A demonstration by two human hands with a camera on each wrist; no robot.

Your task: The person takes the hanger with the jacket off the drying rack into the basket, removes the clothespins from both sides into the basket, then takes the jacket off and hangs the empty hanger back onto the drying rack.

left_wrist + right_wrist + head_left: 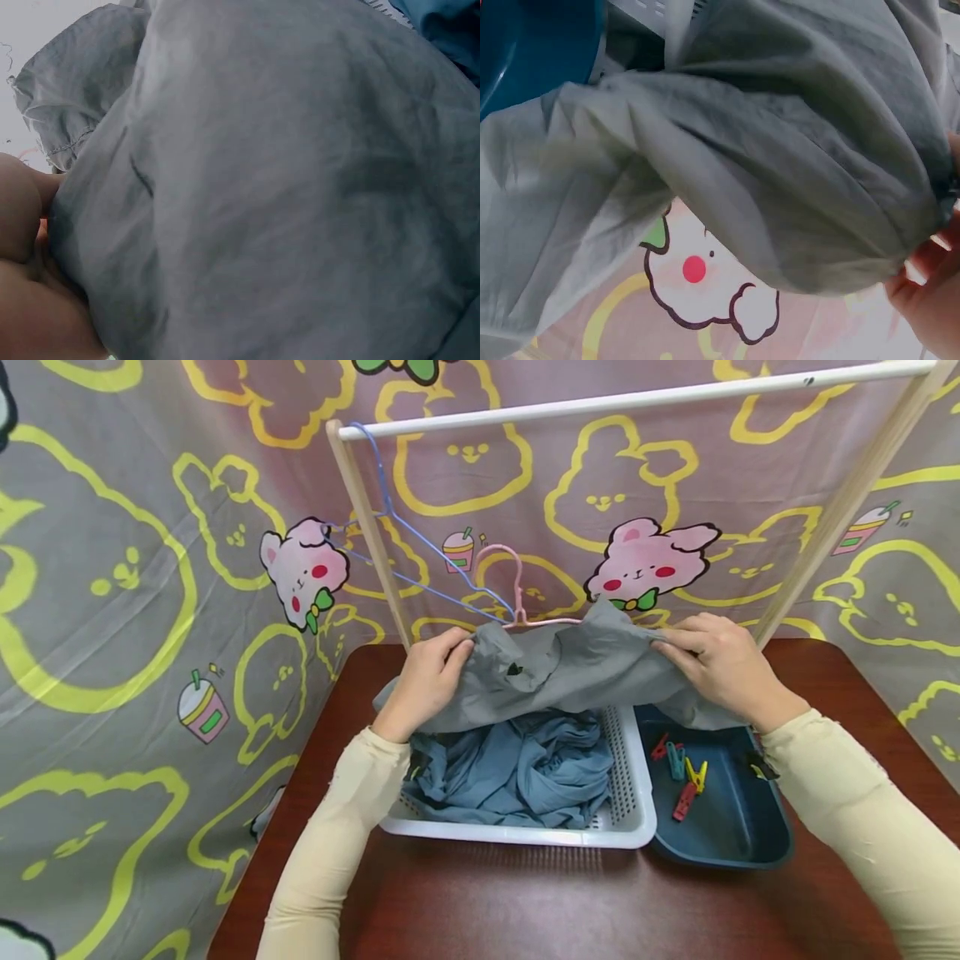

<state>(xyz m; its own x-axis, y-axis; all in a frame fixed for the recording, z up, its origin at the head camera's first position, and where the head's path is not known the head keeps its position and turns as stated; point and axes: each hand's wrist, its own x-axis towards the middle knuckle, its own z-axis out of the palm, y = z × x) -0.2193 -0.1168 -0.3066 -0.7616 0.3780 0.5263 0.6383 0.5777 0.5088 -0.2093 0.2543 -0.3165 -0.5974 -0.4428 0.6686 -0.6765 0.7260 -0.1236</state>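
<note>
A grey garment (pixel 585 668) is stretched between both hands above the white basket, with a small black mark on its left part. My left hand (pixel 427 681) pinches its upper left edge between thumb and fingers. On the other side my right hand (pixel 723 664) pinches the upper right edge, and loose cloth droops below it. The grey cloth (pixel 285 180) fills most of the left wrist view. In the right wrist view the cloth (pixel 795 165) hangs in folds beside the fingertips. Behind the garment a pink hanger (pixel 517 581) shows its hook and shoulders; its lower part is hidden.
A white basket (pixel 517 835) holds crumpled blue cloth (pixel 525 768). Right of it stands a dark blue bin (pixel 727 852) with several clothespins (pixel 686 777). A blue hanger (pixel 427 539) hangs from the white rail (pixel 637 400) of a wooden-legged rack. A patterned curtain (pixel 112 635) encloses the table.
</note>
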